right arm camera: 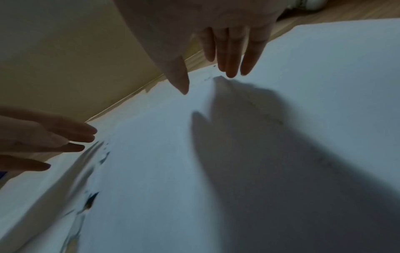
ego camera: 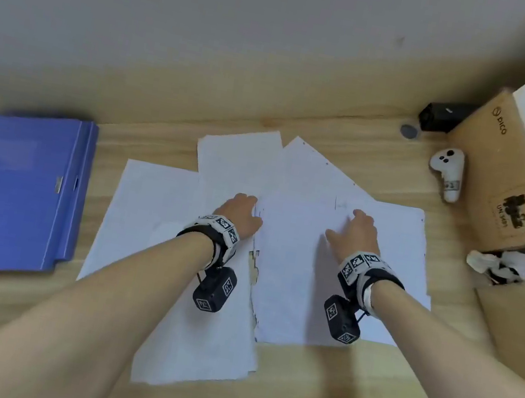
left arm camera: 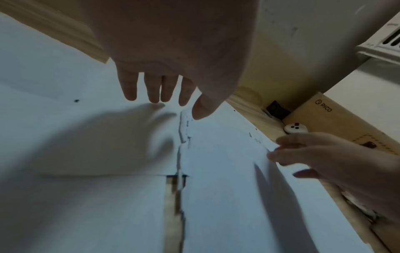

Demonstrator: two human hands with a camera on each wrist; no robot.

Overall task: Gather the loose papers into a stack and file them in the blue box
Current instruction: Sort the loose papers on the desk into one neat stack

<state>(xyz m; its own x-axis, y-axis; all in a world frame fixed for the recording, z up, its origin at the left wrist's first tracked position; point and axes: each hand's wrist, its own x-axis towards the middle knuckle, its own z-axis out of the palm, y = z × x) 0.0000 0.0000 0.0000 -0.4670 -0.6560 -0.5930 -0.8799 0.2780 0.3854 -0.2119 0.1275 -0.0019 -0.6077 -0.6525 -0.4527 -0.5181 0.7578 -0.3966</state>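
Note:
Several white paper sheets point(ego camera: 291, 266) lie spread and overlapping on the wooden table point(ego camera: 158, 146). A blue file box point(ego camera: 8, 191) lies flat and closed at the table's left. My left hand point(ego camera: 243, 211) hovers over the sheets near the middle, fingers point(left arm camera: 154, 90) straight and spread, holding nothing. My right hand point(ego camera: 358, 230) is over the right-hand sheets, fingers point(right arm camera: 231, 56) straight, tips close to the paper point(right arm camera: 238, 154). The left wrist view shows a seam between two sheets point(left arm camera: 181, 154) below the left hand point(left arm camera: 160, 95), with the right hand point(left arm camera: 320, 157) at the side.
A white controller point(ego camera: 448, 171) and a black device point(ego camera: 441, 117) lie at the back right. Brown cardboard boxes point(ego camera: 509, 170) stand along the right edge, one point(ego camera: 523, 333) with crumpled paper point(ego camera: 503, 265) by it. A wall runs behind the table.

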